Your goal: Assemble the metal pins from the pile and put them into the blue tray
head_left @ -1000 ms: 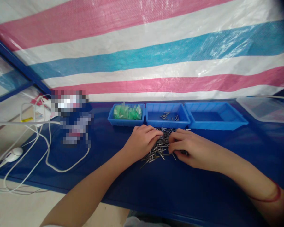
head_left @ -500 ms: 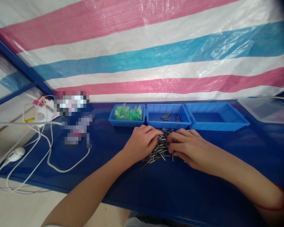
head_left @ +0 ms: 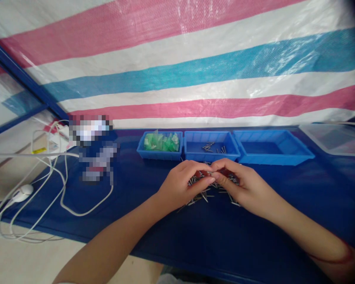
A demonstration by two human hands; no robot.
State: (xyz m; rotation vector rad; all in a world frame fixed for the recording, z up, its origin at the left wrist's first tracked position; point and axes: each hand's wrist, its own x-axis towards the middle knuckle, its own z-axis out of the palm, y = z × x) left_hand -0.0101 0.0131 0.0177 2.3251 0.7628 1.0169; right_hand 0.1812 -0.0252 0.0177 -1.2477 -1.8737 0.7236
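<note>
My left hand [head_left: 182,183] and my right hand [head_left: 245,183] meet fingertip to fingertip above a loose pile of thin metal nails [head_left: 203,194] on the blue table. Both hands are closed in a pinch. Small silvery ends of nails show between the fingertips; how many each hand grips cannot be made out. Part of the pile lies hidden under the fingers. Just behind the hands stands a blue bin [head_left: 211,136] with several nails on its floor.
Left of that bin, a smaller blue bin [head_left: 159,156] holds green plastic packets [head_left: 161,142]. A third blue bin [head_left: 273,157] stands to the right, beside a clear plastic lid or tray [head_left: 328,138]. White cables [head_left: 62,197] run across the table's left side. A striped sheet [head_left: 195,75] hangs behind.
My hands have come up from the pile and drawn together, from fingers apart among the nails to fingertips touching. My right hand has turned so its thumb shows. The bins stay put.
</note>
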